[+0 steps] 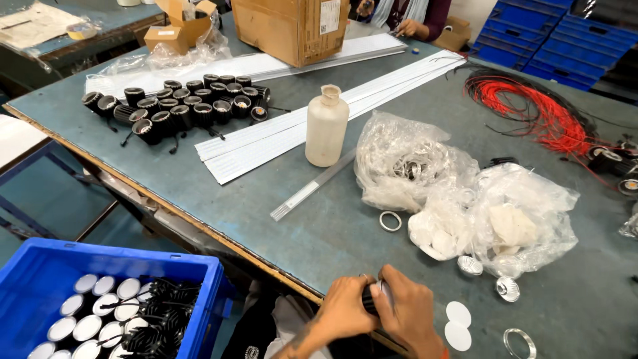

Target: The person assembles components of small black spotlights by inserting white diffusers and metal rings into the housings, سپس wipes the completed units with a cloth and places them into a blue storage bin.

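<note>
- Seen from above, looking down on a grey-green desk [319, 226] crowded with lamp parts
- At the near edge of the desk, left hand [345, 309] and right hand [409, 312] closed together around one small black cylindrical housing [369, 299], mostly hidden by the fingers; a pale round face just visible at its top
- Just right of the hands, two white round discs [457, 324] lying flat, one touching the other, with a thin metal ring [519, 342] a little further right
- Beyond the hands, crumpled clear plastic bags [465, 193] holding white discs and shiny parts; two small silver reflector cups [488, 276] and another ring [390, 221] loose beside them
- Near the middle of the desk, a cream plastic bottle [326, 126] standing upright, next to long white strips [319, 113] laid diagonally
- Far left of the desk, a cluster of black cylindrical housings [176, 106] with short wires
- Far right, a bundle of red wires [538, 110]
- At the back, a brown cardboard box [292, 26], and another person's hand [409, 28] behind it
- Lower left, off the desk, a blue crate [199, 312] filled with white-faced round pieces and black finned heat sinks
</note>
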